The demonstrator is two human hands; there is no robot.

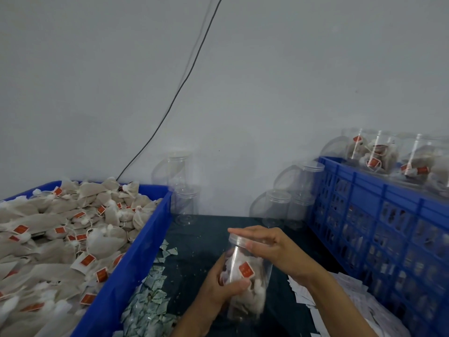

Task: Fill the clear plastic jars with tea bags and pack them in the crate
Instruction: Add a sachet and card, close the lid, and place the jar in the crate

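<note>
Now the left hand (pixel 227 285) grasps a filled jar (pixel 245 276) while the right hand (pixel 269 246) grasps its lid (pixel 239 239); right of this grip, the crate (pixel 379 215) holds filled jars, and beyond it empty jars (pixel 279 205) wait.

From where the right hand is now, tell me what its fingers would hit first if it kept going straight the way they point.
The right hand grips the lid of the jar, its fingers pointing left. Beyond the lid, the blue bin of tea bags likely comes first, though depth is unclear.
</note>
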